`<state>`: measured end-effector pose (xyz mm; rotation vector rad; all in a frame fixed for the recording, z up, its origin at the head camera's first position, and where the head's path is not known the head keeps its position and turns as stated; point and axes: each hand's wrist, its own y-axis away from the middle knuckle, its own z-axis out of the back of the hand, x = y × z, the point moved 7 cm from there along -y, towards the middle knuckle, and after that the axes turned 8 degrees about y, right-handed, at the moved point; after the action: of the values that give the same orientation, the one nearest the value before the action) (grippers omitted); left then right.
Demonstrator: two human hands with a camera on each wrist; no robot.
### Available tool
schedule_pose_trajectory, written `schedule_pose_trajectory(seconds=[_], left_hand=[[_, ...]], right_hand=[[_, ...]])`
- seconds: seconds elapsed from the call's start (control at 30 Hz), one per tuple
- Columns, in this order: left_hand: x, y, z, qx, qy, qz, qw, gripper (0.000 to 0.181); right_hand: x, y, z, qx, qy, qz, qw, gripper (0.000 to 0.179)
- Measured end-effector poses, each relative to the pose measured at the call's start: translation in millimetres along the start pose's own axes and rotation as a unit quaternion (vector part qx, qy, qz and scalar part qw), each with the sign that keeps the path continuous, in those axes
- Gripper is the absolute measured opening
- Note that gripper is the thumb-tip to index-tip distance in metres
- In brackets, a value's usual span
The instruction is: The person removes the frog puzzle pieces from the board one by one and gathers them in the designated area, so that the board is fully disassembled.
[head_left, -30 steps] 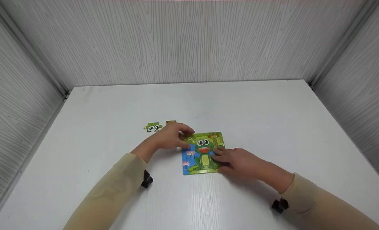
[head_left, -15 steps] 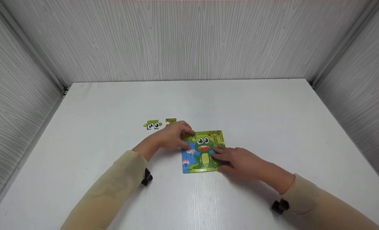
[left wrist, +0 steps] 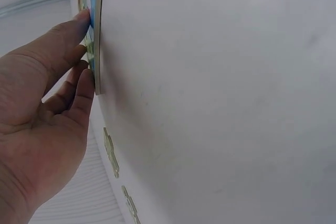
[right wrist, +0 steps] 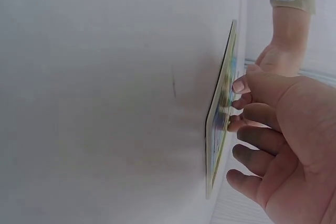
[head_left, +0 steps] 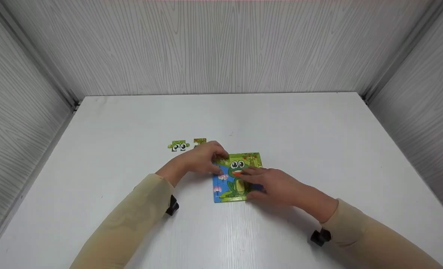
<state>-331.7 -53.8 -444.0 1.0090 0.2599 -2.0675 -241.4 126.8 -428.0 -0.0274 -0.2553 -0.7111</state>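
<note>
A square frog jigsaw puzzle lies flat on the white table, with a green and blue picture. My left hand holds its upper left corner, thumb at the left edge and fingers at the top edge. In the left wrist view the thumb and fingertips of the left hand meet the rim of the board. My right hand reaches over the right half from the side, its fingers loosely spread above the frog's face and belly. It covers the puzzle's lower right part.
Beyond my left hand lie two loose jigsaw pieces on the table: one with a pair of frog eyes, and a green and red one, partly hidden by that hand. Grey wood-grain panels stand at the back and both sides.
My right hand has slid left from the puzzle's right edge, farther over the frog. The left hand stays at the upper left corner. Board and loose pieces keep their places on the table.
</note>
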Motion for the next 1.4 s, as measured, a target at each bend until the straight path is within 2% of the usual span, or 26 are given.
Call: schedule_pose_trajectory(seconds=[0.23, 0.43, 0.73, 1.2, 1.4], left_hand=[[-1.3, -1.8, -0.7, 0.005, -0.01, -0.006, 0.9999, 0.049], [-4.8, -1.1, -0.8, 0.016, -0.016, -0.003, 0.9997, 0.052], [-6.5, 0.1, 2.3, 0.033, -0.027, -0.004, 0.9991, 0.057], [-6.5, -1.9, 2.3, 0.034, -0.033, -0.013, 0.9988, 0.054], [-5.3, -1.5, 1.7, 0.031, -0.018, -0.015, 0.9992, 0.044]], right_hand=[[2, -13.8, -7, 0.033, 0.0, -0.017, 0.9993, 0.065], [5, -18.1, -11, 0.046, 0.006, -0.013, 0.9989, 0.066], [6, -18.4, -16, 0.049, 0.0, -0.018, 0.9986, 0.066], [10, -17.3, -13, 0.044, -0.013, -0.015, 0.9988, 0.062], [9, -17.6, -14, 0.045, -0.017, -0.021, 0.9986, 0.062]])
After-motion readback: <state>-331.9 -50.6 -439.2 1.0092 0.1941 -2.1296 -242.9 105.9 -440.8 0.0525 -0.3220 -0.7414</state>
